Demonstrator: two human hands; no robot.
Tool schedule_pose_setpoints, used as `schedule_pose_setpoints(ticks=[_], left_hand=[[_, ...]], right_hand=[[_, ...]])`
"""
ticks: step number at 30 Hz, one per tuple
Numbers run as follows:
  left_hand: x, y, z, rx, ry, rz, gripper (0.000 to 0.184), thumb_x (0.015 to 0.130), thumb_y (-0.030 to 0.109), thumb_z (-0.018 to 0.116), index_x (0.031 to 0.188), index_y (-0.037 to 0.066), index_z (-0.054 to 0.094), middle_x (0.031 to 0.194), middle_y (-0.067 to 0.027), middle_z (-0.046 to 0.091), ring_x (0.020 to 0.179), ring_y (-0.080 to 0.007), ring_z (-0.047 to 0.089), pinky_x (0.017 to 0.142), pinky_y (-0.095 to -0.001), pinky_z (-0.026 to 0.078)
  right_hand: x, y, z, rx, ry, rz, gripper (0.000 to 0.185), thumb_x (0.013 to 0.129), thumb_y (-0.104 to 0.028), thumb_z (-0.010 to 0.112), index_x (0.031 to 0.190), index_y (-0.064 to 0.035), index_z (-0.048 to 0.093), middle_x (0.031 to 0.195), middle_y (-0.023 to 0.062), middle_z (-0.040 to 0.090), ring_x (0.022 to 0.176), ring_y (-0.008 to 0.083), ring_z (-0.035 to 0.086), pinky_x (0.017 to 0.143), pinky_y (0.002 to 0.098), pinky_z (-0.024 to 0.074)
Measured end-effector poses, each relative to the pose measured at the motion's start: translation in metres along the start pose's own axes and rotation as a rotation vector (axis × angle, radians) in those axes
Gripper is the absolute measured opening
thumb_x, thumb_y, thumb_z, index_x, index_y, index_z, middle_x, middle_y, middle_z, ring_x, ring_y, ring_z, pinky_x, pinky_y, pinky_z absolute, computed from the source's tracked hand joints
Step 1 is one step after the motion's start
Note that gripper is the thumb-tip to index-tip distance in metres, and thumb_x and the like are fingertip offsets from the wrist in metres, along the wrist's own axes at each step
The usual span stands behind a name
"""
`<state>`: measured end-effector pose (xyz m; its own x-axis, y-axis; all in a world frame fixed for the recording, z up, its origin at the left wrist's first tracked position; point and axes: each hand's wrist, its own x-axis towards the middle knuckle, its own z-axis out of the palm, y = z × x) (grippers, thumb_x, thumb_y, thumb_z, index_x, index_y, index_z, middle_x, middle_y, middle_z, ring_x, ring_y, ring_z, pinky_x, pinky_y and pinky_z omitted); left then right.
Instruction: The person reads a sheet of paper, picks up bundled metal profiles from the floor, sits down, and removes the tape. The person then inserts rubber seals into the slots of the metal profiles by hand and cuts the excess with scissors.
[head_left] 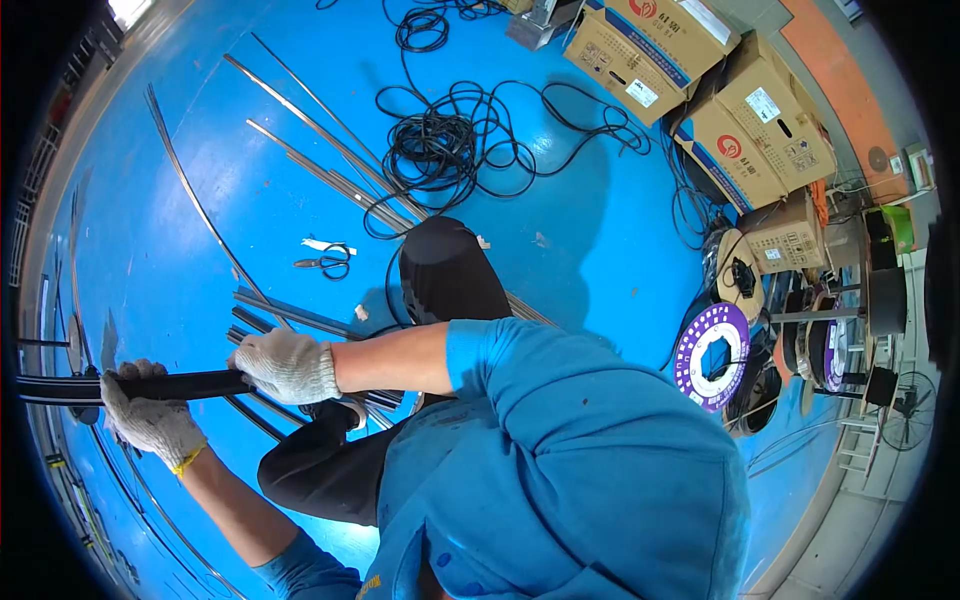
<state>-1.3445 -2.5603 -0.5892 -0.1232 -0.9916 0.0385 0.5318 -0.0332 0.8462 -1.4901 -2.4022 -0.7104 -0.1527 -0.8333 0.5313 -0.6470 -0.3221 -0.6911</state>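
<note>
As the head view looks down past a blue shirt and black trousers, two hands in off-white knitted work gloves are seen working on one long, flat, black strip with pale lengthwise lines. The strip is held above the floor, in front of the bent knees, and extends to the left edge of the view. The right hand is closed on the strip at its end nearer the body, with the fingers curled over it. The left hand, its glove edged in yellow at the cuff, is wrapped around the same strip farther along; a length of strip lies exposed between the two grips.

Below the hands, straight grey and dark strips lie roughly side by side on a glossy blue floor. Beyond them, near a white scrap, rests a pair of scissors with black looped handles. Farther out are long, slender grey bars and, just beside their far side, a tangled heap of thin black cable. At the upper right, brown cardboard boxes with red emblems and blue bands are stacked; nearer the person stands a purple-and-white ring-shaped reel.
</note>
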Motion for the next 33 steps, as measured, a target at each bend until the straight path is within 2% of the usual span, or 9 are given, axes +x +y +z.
schedule_pose_setpoints(ticks=[5,8,15,18,27,30,31,33], left_hand=[[0.002,-0.006,0.011,-0.021,0.014,-0.003,0.025,0.099,0.032,0.069,0.092,0.011,0.057,0.079,-0.0046,0.061,0.068,-0.0206,0.057,0.064,-0.0364,0.046],[-0.003,-0.012,0.028,-0.006,0.039,-0.097,0.025,0.098,0.032,0.070,0.093,0.012,0.057,0.076,-0.0043,0.060,0.066,-0.0208,0.057,0.061,-0.0371,0.046],[-0.024,-0.026,0.070,0.037,0.054,0.022,0.023,0.097,0.029,0.070,0.096,0.013,0.054,0.073,-0.0031,0.060,0.058,-0.0192,0.056,0.054,-0.0368,0.045],[-0.029,-0.030,0.078,0.057,0.054,0.038,0.023,0.097,0.029,0.069,0.097,0.013,0.052,0.073,-0.0029,0.060,0.057,-0.0185,0.055,0.052,-0.0367,0.045],[-0.037,-0.038,0.092,0.167,0.104,0.060,0.021,0.098,0.027,0.067,0.097,0.012,0.052,0.073,-0.0008,0.057,0.057,-0.0139,0.053,0.051,-0.0321,0.044],[-0.034,-0.046,0.088,0.227,0.083,0.083,0.021,0.099,0.026,0.067,0.097,0.011,0.052,0.073,-0.0002,0.056,0.057,-0.0122,0.052,0.052,-0.0300,0.043],[-0.033,-0.047,0.087,0.251,0.065,0.091,0.020,0.099,0.026,0.066,0.097,0.011,0.053,0.073,-0.0001,0.056,0.058,-0.0114,0.052,0.052,-0.0290,0.043],[-0.028,-0.045,0.084,0.279,0.045,0.100,0.020,0.099,0.026,0.066,0.097,0.011,0.053,0.073,0.0001,0.055,0.058,-0.0107,0.052,0.052,-0.0280,0.043]], right_hand=[[0.012,0.001,-0.008,0.022,0.080,-0.027,0.023,0.091,-0.013,0.073,0.108,-0.0049,0.061,0.095,0.0162,0.068,0.074,0.0376,0.069,0.062,0.0478,0.0542],[0.018,0.000,-0.014,0.025,0.073,-0.015,0.020,0.091,-0.015,0.073,0.104,-0.0050,0.062,0.091,0.0164,0.067,0.073,0.0380,0.069,0.061,0.0479,0.0537],[0.041,-0.010,-0.034,-0.030,0.023,0.120,0.017,0.093,-0.021,0.071,0.089,-0.0060,0.064,0.078,0.0169,0.064,0.073,0.0398,0.067,0.061,0.0487,0.0522],[0.045,-0.010,-0.026,-0.076,0.133,0.093,0.022,0.094,-0.025,0.069,0.084,-0.0064,0.063,0.078,0.0178,0.064,0.074,0.0406,0.067,0.061,0.0500,0.0508],[0.061,-0.005,-0.023,-0.040,0.105,0.131,0.025,0.096,-0.028,0.066,0.085,-0.0063,0.062,0.080,0.0193,0.064,0.075,0.0415,0.066,0.062,0.0507,0.0492],[0.067,-0.008,-0.020,-0.059,0.026,0.302,0.026,0.098,-0.029,0.065,0.087,-0.0057,0.062,0.083,0.0200,0.065,0.076,0.0420,0.066,0.064,0.0496,0.0505],[0.066,-0.009,-0.020,-0.059,0.025,0.305,0.026,0.098,-0.029,0.065,0.087,-0.0057,0.062,0.083,0.0200,0.065,0.076,0.0420,0.066,0.064,0.0496,0.0505],[0.065,-0.014,-0.021,-0.073,0.163,0.182,0.028,0.098,-0.032,0.065,0.088,-0.0063,0.063,0.080,0.0191,0.065,0.074,0.0404,0.067,0.062,0.0491,0.0511]])
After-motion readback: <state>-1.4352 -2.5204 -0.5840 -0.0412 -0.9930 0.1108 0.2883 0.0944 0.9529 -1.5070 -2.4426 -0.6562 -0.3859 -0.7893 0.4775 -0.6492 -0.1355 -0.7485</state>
